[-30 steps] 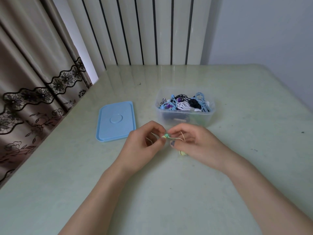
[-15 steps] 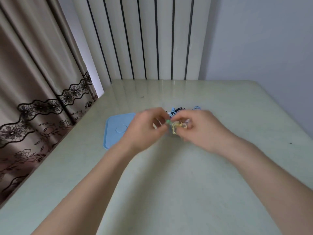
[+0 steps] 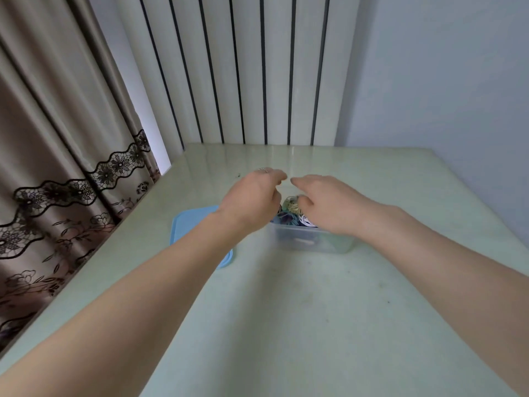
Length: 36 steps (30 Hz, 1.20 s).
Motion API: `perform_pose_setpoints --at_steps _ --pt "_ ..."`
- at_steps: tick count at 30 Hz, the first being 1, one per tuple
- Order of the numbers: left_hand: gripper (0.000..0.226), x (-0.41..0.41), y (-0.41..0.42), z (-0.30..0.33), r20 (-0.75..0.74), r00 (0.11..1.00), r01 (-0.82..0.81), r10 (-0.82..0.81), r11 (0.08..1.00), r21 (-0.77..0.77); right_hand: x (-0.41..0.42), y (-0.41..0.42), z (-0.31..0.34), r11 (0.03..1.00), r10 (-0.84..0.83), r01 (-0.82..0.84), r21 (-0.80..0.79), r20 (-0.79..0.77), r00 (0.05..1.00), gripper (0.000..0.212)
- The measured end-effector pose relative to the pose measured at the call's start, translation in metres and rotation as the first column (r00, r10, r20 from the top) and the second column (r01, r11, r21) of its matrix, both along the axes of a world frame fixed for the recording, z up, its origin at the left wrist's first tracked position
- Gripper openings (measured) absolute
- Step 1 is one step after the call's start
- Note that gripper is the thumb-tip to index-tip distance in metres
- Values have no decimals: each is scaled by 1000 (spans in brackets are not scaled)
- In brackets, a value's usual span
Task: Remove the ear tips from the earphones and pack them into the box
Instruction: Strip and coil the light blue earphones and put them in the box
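Earphones (image 3: 292,209) tangled in clear box (image 3: 309,242), direction unclear, both hands above, grip hidden

Pale green bench (image 3: 315,325), glossy, with a few dark specks. Behind its far edge, a white ribbed radiator (image 3: 243,70) with dark vertical gaps. To the left, a brown curtain (image 3: 51,133) with a black lace floral band, hanging beside the bench edge. To the right, a plain pale blue wall (image 3: 443,75).
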<state>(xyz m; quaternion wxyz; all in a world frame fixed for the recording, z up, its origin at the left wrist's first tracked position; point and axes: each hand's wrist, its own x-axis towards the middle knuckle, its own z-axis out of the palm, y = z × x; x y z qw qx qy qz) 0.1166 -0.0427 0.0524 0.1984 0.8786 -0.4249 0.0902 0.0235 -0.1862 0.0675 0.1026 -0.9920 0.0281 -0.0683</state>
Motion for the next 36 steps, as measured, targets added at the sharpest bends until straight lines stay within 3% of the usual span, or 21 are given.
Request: perform_pose_setpoints --at_steps 2,5,8,14,17,19,21,24,26,28,33,36 --pt "44 -2 4 3 -63 996 64 -66 998 -28 -5 -1 -2 998 47 -43 -48 97 994 30" --pt "49 -5 7 -8 -193 973 153 -124 977 146 -10 2 -14 989 26 -33 -144 -45 999 44" --pt "48 -7 6 -27 -273 954 200 -123 940 278 -16 5 -32 1000 10 -11 -2 -214 977 55" --pt "47 -10 4 -14 -390 919 172 -63 952 252 -19 9 -21 989 29 16 145 -306 952 55" --pt "40 -4 21 -3 -459 888 4 -11 1000 -16 -14 9 -10 987 -24 65 148 -264 964 48" --pt "41 8 42 -2 -424 898 -157 120 986 -55 -10 11 -4 999 -44 44 -5 -124 991 33" --pt "47 21 70 -10 -367 866 -327 339 940 98 -8 24 2 996 -2 6 -89 46 999 27" --pt "68 32 103 -28 -304 697 -536 649 754 380 -3 55 3 996 76 -79 29 109 991 29" --pt "79 29 120 -37 -272 625 -587 732 670 454 1 80 -6 990 109 -117 78 94 990 33" --pt "79 25 126 -42 -267 612 -603 744 658 450 6 99 -16 978 108 -118 173 67 992 31" --pt "69 29 128 -43 -500 500 -669 707 682 296 9 138 -41 915 42 81 396 -290 956 22" --pt "55 28 129 -40 -626 444 -676 641 698 237 10 142 -45 863 36 145 485 -345 938 19"
